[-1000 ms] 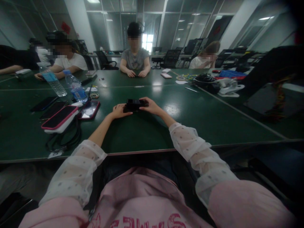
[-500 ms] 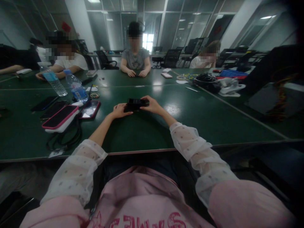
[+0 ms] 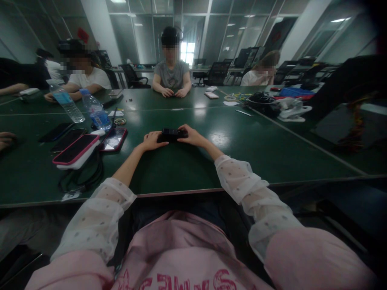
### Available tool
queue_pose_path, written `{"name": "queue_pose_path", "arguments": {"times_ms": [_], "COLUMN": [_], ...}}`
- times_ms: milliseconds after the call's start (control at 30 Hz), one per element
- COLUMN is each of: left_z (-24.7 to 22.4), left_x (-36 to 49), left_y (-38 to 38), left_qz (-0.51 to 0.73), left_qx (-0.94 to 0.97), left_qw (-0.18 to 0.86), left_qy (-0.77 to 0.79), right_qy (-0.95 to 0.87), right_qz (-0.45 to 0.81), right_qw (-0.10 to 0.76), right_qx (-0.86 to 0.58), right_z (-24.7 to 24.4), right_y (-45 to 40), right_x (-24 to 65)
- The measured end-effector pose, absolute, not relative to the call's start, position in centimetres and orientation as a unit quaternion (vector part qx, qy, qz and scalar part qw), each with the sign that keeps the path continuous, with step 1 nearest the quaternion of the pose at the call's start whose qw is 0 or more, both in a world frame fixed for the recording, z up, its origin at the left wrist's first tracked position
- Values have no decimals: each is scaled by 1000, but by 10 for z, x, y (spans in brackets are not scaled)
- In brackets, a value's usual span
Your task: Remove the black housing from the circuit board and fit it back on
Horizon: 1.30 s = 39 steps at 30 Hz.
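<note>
A small black device [image 3: 171, 133] is held low at the middle of the green table [image 3: 181, 173], between my two hands. My left hand [image 3: 153, 141] grips its left end, with the thumb along the near side. At the right end, the fingers and thumb of my right hand [image 3: 190, 135] close on it. The device is dark, so its details and its exact contact with the tabletop are hard to make out.
To the left lie a pink-edged phone [image 3: 77, 150] on a white item, another phone [image 3: 114, 139], black cords and two leaning bottles [image 3: 96, 110]. A pen [image 3: 243, 113] and cables [image 3: 263, 100] are at the right. People sit across; a person's hand [image 3: 6, 140] rests far left.
My right hand has lowered slightly, and the right part of the black device has come down with it. Another person's hand has appeared at the left edge.
</note>
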<state>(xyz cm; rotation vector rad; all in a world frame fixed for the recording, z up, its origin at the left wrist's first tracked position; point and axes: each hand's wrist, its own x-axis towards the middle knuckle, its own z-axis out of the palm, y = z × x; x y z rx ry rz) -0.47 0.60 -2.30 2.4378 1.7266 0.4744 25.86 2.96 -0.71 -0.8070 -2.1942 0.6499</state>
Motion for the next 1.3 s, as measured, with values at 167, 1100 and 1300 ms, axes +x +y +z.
{"name": "queue_pose_path", "arguments": {"times_ms": [167,1100,1300], "left_z": [-23,-24,-23], "left_x": [-5,-5,-5], "left_y": [6,6,4], "left_qz": [156,162,161], "left_qx": [806,805,805], "left_qw": [60,62,65], "left_qy": [567,568,568], "right_qy": [-845,-824,-823], "right_qz": [268,353,346], "right_qw": [347,348,352], "right_qx": [-306,-274,-280], "right_z": [-12,-13,-17], "right_y": [33,35,37], "right_x": [259,259,258]}}
